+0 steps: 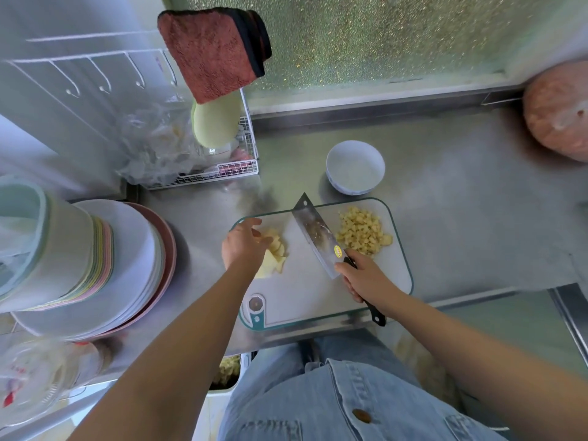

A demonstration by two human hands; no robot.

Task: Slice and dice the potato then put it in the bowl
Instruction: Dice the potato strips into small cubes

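Nearest, the white cutting board (pixel 302 300) lies on the steel tabletop (pixel 461 202). On its left side, the left hand (pixel 243 246) rests with loosely spread fingers on a fanned row of potato slices (pixel 276 253), not clasping them. The right hand (pixel 362 276) grips the black handle of a cleaver (pixel 318 237), whose blade lies tilted across the middle of the board. Right of the blade sits a heap of diced potato (pixel 362 232). Just beyond the board stands the white bowl (pixel 332 175).

Steel counter (pixel 461 224) below a frosted, speckled window (pixel 381 36)
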